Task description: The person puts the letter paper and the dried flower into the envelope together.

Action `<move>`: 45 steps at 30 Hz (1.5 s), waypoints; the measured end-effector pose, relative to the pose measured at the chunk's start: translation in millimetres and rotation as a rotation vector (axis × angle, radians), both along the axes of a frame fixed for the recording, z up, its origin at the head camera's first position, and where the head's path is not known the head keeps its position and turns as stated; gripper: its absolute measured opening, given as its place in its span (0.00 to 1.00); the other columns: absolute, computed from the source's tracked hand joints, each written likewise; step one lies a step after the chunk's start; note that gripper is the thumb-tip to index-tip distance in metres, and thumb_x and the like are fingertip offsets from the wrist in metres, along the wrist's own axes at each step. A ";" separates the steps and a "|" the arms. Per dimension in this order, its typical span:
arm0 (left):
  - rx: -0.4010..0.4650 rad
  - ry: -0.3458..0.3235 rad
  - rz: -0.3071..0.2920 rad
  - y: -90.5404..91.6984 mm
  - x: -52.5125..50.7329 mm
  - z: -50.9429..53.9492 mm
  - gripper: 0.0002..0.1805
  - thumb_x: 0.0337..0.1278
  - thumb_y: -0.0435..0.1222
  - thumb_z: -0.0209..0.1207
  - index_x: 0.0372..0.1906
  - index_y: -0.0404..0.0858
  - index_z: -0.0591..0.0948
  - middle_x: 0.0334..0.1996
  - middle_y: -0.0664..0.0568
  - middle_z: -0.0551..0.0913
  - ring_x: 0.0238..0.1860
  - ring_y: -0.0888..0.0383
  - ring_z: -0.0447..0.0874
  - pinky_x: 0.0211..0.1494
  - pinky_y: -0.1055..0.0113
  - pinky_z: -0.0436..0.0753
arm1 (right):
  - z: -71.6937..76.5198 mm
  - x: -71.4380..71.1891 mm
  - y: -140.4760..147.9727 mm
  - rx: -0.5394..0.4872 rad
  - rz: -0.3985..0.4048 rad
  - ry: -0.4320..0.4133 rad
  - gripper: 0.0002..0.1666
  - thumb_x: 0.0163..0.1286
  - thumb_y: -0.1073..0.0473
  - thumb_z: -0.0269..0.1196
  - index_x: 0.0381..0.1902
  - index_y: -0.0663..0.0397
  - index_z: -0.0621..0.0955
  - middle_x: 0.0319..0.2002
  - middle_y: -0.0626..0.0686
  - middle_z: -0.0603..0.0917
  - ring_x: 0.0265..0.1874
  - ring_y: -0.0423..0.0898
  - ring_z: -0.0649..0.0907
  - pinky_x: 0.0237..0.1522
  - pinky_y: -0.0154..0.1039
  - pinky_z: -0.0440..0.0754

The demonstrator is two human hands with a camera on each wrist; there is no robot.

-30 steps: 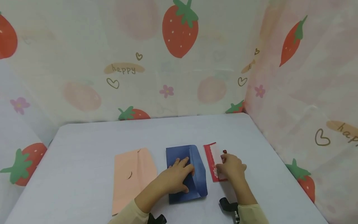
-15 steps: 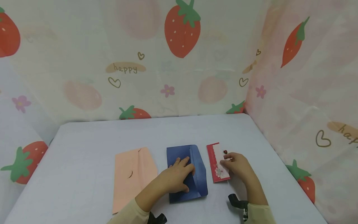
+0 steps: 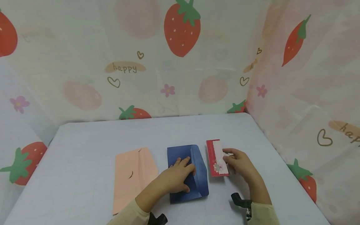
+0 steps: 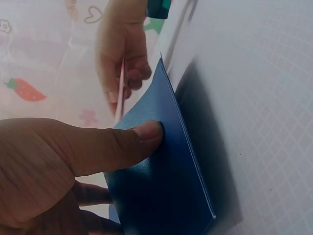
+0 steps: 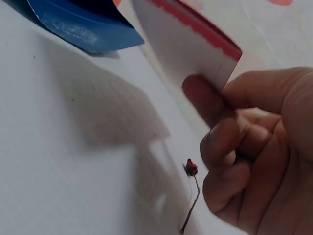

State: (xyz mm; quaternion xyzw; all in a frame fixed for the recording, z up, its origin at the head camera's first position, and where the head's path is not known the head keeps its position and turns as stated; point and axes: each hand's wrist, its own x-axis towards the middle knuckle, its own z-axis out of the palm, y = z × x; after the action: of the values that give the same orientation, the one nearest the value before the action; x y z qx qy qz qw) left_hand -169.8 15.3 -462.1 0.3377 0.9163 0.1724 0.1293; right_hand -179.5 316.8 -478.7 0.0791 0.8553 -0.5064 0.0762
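In the head view the left hand spreads over a blue envelope, its flap side facing right. The left wrist view shows the thumb pressing the blue envelope's face, with the other fingers partly hidden beyond its edge; a shadow lies beside it. To the right, the right hand pinches the right edge of a red and white card with a flower print, held raised and tilted. Thumb and forefinger hold the card's corner in the right wrist view, the other fingers curled.
A peach envelope with a small dark curved mark lies left of the blue one. A small dried red rose on a thin stem lies on the white table beside the right hand. Strawberry-patterned cloth hangs behind and at the sides.
The right hand has shifted right and slightly away from the body, with the card lifted and turned more upright in view. The left hand and blue envelope have hardly moved.
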 end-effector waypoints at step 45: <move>-0.030 -0.015 0.022 3.6 0.7 2.7 0.35 0.45 0.47 0.79 0.59 0.53 0.75 0.78 0.42 0.62 0.77 0.31 0.59 0.65 0.33 0.73 | -13.4 3.2 -58.0 0.104 0.138 0.087 0.32 0.69 0.58 0.67 0.70 0.45 0.75 0.23 0.49 0.80 0.22 0.44 0.75 0.24 0.36 0.73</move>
State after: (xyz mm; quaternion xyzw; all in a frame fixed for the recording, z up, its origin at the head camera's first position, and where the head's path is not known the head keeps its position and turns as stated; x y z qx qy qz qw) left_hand -169.1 18.9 -459.5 0.3245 0.9214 0.1626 0.1392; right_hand -176.2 258.7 -492.0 0.0018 0.8864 -0.4577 0.0696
